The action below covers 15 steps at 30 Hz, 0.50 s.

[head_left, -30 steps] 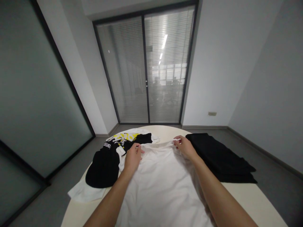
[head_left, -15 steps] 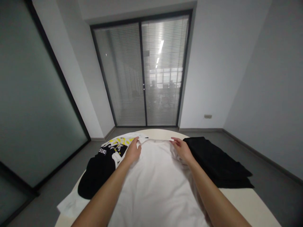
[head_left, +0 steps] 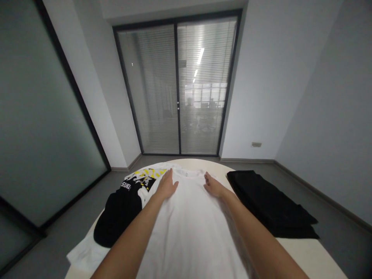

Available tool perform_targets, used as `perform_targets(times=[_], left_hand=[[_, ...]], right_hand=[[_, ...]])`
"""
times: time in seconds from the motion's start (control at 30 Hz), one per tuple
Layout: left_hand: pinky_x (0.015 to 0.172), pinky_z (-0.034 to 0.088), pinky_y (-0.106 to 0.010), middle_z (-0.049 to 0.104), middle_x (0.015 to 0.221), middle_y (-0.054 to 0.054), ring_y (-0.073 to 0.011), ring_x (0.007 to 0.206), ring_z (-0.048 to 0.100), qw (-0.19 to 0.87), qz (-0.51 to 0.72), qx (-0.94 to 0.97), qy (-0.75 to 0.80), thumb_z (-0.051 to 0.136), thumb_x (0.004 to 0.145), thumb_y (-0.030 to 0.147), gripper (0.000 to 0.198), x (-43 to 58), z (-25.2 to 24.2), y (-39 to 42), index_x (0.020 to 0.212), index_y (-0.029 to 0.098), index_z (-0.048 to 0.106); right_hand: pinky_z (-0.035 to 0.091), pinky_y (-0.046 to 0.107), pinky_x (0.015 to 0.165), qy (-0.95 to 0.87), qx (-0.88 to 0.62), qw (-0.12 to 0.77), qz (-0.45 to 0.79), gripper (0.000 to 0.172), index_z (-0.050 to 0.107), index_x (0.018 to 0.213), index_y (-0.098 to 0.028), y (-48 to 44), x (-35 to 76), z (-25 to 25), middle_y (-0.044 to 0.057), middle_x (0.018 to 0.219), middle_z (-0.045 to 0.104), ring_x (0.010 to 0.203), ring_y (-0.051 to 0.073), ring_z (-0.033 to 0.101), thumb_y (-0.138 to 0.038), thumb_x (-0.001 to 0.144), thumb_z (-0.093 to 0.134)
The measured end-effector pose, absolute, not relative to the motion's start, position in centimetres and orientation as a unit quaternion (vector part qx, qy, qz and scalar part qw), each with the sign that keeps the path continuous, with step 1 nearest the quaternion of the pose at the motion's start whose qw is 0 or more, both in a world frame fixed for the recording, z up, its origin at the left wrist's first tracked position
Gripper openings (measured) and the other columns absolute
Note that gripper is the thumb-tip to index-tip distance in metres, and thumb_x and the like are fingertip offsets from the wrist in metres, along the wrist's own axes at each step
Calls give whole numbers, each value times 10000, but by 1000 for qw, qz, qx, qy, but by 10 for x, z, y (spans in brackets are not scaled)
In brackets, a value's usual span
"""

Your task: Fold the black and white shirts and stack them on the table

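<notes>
A white T-shirt (head_left: 190, 221) lies spread over the table in front of me, its neckline at the far end and its lower part running out of the picture's bottom edge. My left hand (head_left: 167, 184) rests on the shirt's left shoulder, fingers stretched out and thumb apart. On the opposite shoulder, my right hand (head_left: 213, 186) is at the cloth beside the collar, its fingers loosely bent and apart. Neither hand grips the fabric. My forearms cover parts of the shirt's sides.
Left of the shirt lies a heap of clothes with a black printed garment (head_left: 122, 211) and yellow-patterned white cloth (head_left: 154, 172). A folded black stack (head_left: 270, 203) sits on the right side of the cream table (head_left: 309, 254). Beyond stands a glass door with blinds (head_left: 200, 128).
Both hands have let go of the shirt's shoulders, and the collar now lies flat on the table. The right hand has shifted slightly inward. The view has tilted a little.
</notes>
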State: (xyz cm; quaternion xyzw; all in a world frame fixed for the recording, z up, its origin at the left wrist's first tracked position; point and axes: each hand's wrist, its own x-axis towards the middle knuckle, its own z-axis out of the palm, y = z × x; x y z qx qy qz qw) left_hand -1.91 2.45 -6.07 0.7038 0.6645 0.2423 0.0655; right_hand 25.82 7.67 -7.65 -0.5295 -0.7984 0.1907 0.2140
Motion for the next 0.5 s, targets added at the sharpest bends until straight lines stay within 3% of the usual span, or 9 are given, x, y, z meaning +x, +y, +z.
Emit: perform_targets(times=[0.13, 0.23, 0.37, 0.5], left_hand=[[1218, 184, -429, 289, 1594, -221, -308, 1497, 232, 32, 222, 714, 663, 516, 906, 291, 697, -11, -56, 10, 1513, 32, 290], [1217, 159, -450, 274, 1607, -195, -326, 1495, 220, 1, 225, 713, 665, 524, 893, 270, 668, 10, -50, -8, 1500, 63, 337], [1139, 315, -422, 403, 1537, -174, -320, 1395, 394, 0, 203, 705, 680, 505, 903, 341, 609, 54, -49, -43, 1459, 108, 424], [1148, 299, -473, 370, 1562, -176, -361, 1413, 362, 56, 180, 722, 666, 509, 897, 454, 675, 86, -64, -76, 1480, 124, 425]], right_hand=[[366, 328, 1107, -793, -558, 195, 146, 707, 245, 1543, -85, 69, 269, -76, 171, 1459, 523, 1310, 201, 521, -197, 889, 490], [392, 319, 1067, -767, -615, 164, 84, 599, 445, 1427, -112, 67, 282, -61, 169, 1382, 580, 1259, 237, 559, -270, 866, 585], [473, 367, 958, -724, -676, 119, 68, 565, 631, 1183, -71, 56, 292, -48, 249, 1196, 657, 1128, 329, 640, -448, 771, 715], [519, 376, 851, -693, -713, 77, 73, 352, 710, 1005, -88, 39, 293, -44, 252, 1060, 711, 1029, 348, 690, -340, 759, 720]])
